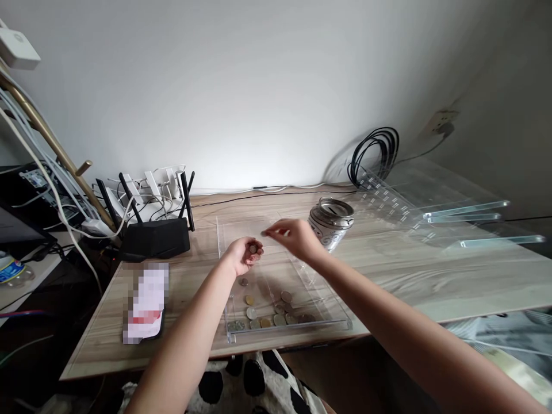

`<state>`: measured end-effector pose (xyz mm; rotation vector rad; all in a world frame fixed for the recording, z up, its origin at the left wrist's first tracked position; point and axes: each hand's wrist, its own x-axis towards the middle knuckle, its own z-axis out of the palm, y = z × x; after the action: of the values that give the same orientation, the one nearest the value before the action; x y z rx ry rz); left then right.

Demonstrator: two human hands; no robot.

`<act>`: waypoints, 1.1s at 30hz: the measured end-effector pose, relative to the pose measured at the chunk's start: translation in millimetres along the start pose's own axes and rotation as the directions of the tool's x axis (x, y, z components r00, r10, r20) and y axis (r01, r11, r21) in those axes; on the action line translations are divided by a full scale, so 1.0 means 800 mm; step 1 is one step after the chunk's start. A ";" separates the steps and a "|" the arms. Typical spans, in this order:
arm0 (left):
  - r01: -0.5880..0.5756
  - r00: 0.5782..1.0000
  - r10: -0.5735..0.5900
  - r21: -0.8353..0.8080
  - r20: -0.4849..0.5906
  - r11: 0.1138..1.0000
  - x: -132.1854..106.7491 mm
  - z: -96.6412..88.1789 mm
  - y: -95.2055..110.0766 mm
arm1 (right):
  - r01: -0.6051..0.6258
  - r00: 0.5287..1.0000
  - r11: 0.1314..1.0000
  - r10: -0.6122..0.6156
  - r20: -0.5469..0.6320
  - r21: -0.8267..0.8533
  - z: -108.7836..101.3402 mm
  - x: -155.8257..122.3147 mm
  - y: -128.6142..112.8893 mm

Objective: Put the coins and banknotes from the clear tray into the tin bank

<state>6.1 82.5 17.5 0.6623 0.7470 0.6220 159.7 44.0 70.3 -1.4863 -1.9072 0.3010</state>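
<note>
My left hand (245,256) is cupped, palm up, around a few coins (253,249). Just to its upper right, my right hand (290,234) pinches a single coin (264,233) between thumb and fingertips. Both hands are over a clear acrylic tray (287,330). Several loose coins (251,313), silver and some golden, lie in the tray, mostly along its near edge. Behind my right wrist stands a round patterned coin bank (331,223) with a metal lid and a slot on top; my wrist hides part of it.
A black router (155,238) with antennas and white cables stands at the back left. In front of it lies a phone (149,305), its screen blurred. On the right are clear acrylic panels (440,213) and a coil of black cable (374,155) against the wall.
</note>
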 end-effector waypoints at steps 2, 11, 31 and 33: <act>0.000 0.999 -0.003 -0.055 -0.052 0.998 0.000 -0.001 -0.001 | -0.167 0.965 0.973 0.129 -0.226 -0.160 -0.039 -0.001 0.008; -0.048 0.999 0.048 0.055 -0.004 0.997 -0.010 0.007 -0.007 | -0.560 0.828 0.683 0.490 -0.274 -0.469 -0.123 0.026 0.059; -0.092 0.973 0.033 0.250 0.228 0.964 -0.015 0.009 -0.008 | -0.036 0.978 0.995 0.016 0.207 0.095 0.018 -0.009 -0.004; -0.069 0.965 0.004 0.237 0.263 0.969 -0.015 0.011 -0.008 | -0.047 0.976 0.990 0.017 0.215 0.136 0.009 -0.012 0.001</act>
<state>7.7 66.8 22.6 0.9678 0.5692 0.4674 156.7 37.4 60.7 -1.4399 -1.9837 0.6196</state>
